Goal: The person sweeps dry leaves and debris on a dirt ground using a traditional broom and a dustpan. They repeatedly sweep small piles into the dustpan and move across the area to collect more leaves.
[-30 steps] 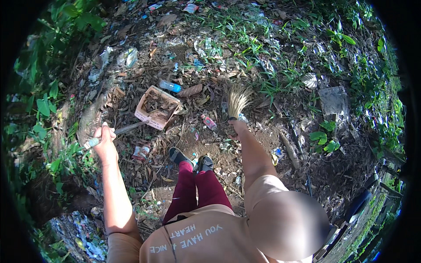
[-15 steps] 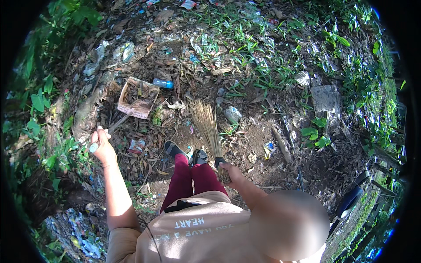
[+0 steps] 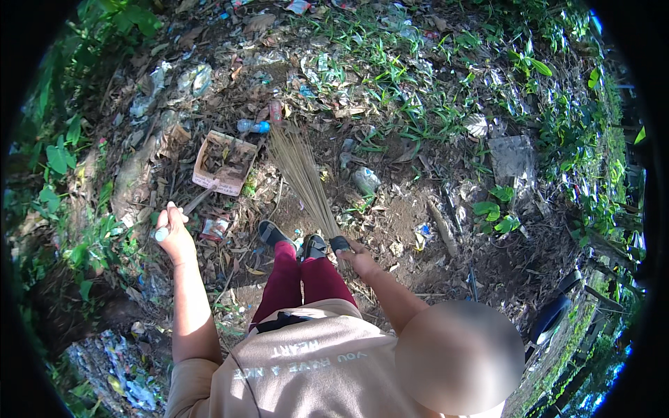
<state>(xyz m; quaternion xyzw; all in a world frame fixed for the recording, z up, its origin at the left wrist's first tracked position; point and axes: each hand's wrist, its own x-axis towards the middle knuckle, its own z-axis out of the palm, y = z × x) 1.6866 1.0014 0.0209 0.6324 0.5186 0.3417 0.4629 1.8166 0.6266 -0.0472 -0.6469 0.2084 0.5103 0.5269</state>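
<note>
Bare dirt strewn with dry leaves, scraps of litter and tufts of grass lies under you, with green bushes around the rim. Your left hand (image 3: 173,235) is clenched around the long handle of a tan, square-panned dustpan (image 3: 223,164), whose pan sits on the ground full of leaves. Your right hand (image 3: 360,262) grips the base of a stiff straw-coloured twig broom (image 3: 301,174), its bristles fanning out just right of the dustpan. A clear plastic bottle with a blue cap (image 3: 252,127) lies just beyond the dustpan.
</note>
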